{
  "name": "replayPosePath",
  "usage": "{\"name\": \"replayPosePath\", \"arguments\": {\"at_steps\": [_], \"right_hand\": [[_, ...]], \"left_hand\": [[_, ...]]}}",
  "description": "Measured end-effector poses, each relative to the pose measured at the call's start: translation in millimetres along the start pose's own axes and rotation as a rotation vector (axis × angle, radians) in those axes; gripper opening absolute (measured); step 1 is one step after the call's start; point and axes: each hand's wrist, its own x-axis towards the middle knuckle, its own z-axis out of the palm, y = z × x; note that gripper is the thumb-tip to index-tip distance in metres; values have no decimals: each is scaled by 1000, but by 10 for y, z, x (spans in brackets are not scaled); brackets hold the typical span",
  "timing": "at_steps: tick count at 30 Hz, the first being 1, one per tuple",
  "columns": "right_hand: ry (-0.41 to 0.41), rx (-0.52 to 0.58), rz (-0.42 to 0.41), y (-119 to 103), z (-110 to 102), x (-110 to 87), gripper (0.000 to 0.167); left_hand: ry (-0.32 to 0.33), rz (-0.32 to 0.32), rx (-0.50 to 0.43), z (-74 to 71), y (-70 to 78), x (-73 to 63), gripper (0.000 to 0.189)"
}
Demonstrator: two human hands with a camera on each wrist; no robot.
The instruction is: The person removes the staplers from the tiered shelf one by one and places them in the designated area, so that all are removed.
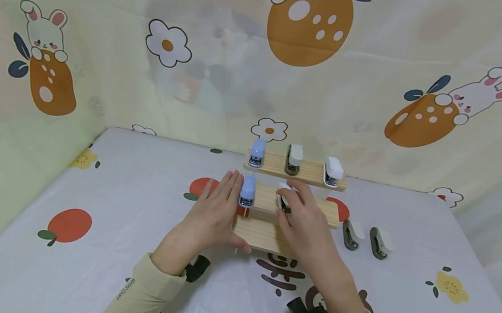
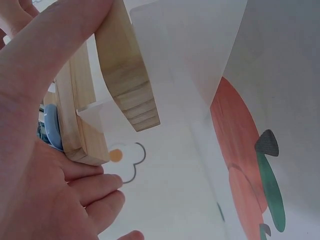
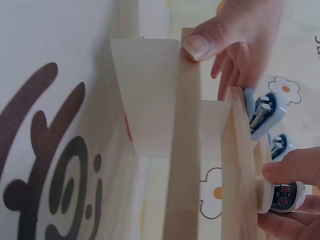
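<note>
Sitting pinched in right hand [image 1: 309, 228] — white stapler [image 3: 286, 194], at upper wooden board [image 1: 266, 198]

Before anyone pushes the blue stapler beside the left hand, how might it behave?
The blue stapler would probably stay stiff, as its casing looks hard and smooth. It may tip sideways, being narrow and upright on the wooden board. Pushed left, it would likely meet the left hand at the board's end.

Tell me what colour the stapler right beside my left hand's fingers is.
That stapler is light blue on top; it shows best in the head view.
</note>
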Motion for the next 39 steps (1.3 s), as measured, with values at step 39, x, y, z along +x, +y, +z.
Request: {"name": "replayPosePath", "arguments": {"at_steps": [39], "right_hand": [[218, -71, -116, 439, -548, -374, 42]], "left_hand": [[-3, 3, 20, -12, 24, -17, 147]]}}
